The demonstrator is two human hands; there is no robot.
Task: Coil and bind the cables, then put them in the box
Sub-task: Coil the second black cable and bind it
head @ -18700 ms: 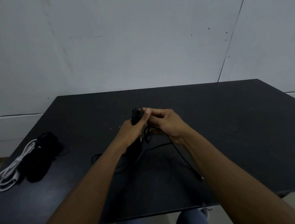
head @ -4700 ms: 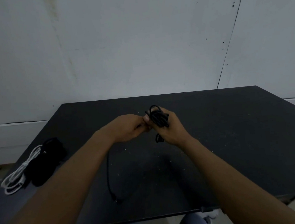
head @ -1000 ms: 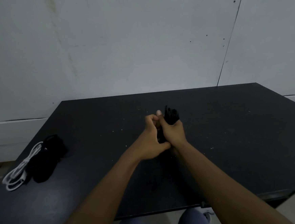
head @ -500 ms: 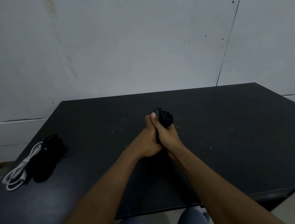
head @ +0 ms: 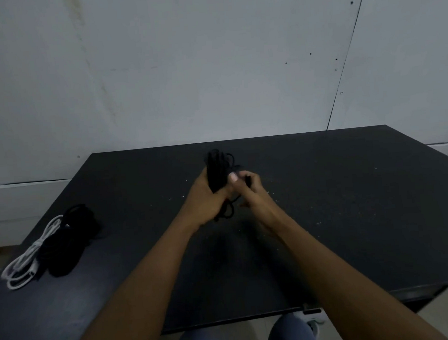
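A black cable bundle (head: 216,167) stands upright above the middle of the black table (head: 355,213). My left hand (head: 206,198) grips its lower half, and its loops stick out above my fingers. My right hand (head: 248,192) sits just to the right and pinches the loose end of the same cable near its plug. A short loop of cable hangs below both hands. No box is in view.
At the table's left edge lie a coiled white cable (head: 26,263) and a heap of black cables (head: 68,243) beside it. A pale wall stands behind the table. My knees show below the near edge.
The coil has passed from my right hand into my left. My right hand has drawn off to the right with the loose end. The bundle stands a little higher.
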